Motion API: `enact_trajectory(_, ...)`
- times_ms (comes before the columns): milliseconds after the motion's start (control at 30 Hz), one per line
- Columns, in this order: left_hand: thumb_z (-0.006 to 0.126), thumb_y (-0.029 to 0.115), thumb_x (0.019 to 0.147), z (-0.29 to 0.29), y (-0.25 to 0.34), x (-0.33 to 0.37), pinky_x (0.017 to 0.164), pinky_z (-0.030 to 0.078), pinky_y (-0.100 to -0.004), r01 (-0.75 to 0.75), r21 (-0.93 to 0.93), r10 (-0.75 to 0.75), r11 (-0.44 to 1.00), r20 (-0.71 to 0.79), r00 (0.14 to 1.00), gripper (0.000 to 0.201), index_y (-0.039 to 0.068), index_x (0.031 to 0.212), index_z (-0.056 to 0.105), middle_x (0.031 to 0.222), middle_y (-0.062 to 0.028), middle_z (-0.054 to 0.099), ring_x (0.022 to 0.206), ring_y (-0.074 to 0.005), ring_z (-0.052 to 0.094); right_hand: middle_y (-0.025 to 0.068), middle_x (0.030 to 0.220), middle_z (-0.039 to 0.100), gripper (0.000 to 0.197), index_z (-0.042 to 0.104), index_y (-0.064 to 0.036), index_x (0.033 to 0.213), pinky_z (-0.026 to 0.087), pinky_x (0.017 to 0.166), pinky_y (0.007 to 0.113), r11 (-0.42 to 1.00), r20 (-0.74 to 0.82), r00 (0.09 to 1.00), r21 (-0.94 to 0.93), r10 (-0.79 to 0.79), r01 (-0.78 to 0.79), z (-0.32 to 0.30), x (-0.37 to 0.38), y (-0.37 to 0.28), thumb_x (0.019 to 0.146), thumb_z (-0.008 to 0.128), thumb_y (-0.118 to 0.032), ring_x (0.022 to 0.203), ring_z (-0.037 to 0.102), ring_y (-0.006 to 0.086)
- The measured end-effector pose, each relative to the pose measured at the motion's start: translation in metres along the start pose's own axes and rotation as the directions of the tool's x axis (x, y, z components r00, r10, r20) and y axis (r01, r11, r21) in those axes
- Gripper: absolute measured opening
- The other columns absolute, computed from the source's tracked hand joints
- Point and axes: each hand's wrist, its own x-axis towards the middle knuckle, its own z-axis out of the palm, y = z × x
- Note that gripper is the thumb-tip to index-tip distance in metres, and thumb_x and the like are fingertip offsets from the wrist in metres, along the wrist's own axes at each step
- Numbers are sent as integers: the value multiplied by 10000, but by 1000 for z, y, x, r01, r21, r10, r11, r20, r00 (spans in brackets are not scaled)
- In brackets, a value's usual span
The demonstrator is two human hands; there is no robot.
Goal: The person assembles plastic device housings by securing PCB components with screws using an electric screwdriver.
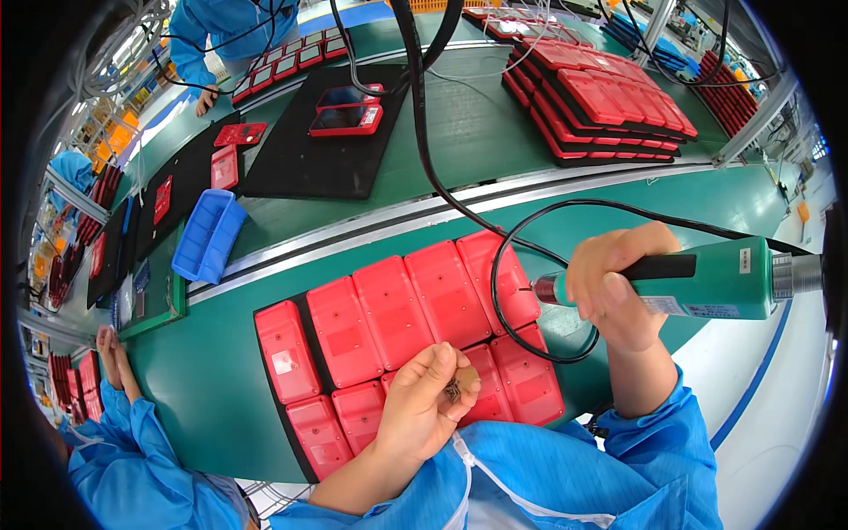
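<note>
My right hand (614, 287) is wrapped round a green and black electric screwdriver (724, 281), which lies sideways with its tip to the left, over the right end of a group of red plastic housings (389, 309). The housings sit in two rows on a black tray (314, 331). Near the front row, my left hand (415, 402) is curled palm up, holding a small heap of dark screws (452, 390) in its fingers. Screw holes show on the housings' faces. Part of the front row is hidden behind my left hand.
A black cable (495, 216) hangs down and loops by the screwdriver tip. Beyond a metal rail stand a blue bin (209, 237), a black mat (305, 168) with red-framed devices (346, 121), and stacked trays of red housings (601, 97). Co-workers' hands (110, 353) show at left and far left.
</note>
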Motion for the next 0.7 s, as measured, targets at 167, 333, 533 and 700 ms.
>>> enact_trajectory(167,418,261,894,-1,1,0,395,325,-187,3,-4,-3,1000,-17,1000,248,47,801,503,634,-86,525,490,-112,438,82,578,482,167,405,-8,861,430,446,264,1000,24,1000,15,17,-18,-1,0,4,753,531,16,459,486,122)
enact_trajectory(333,413,263,896,-3,1,-1,395,326,-193,-13,-13,13,1000,14,1000,258,43,792,502,636,-84,522,496,-111,441,82,581,483,167,407,-4,857,425,438,261,1000,55,998,22,7,-8,-1,1,8,740,516,44,459,485,120)
enact_trajectory(533,437,233,886,0,1,0,424,341,-189,18,-14,-19,1000,-83,996,227,28,839,525,681,-89,533,552,-116,483,81,556,485,156,410,8,832,409,411,245,999,-28,999,14,43,-43,4,3,12,723,503,68,434,472,109)
enact_trajectory(700,438,202,885,-7,0,5,441,344,-186,50,-32,-52,998,-46,998,231,-5,918,534,706,-87,534,578,-115,492,46,503,471,137,436,10,757,379,385,220,988,-135,988,-123,80,-96,6,9,18,697,539,78,410,460,92)
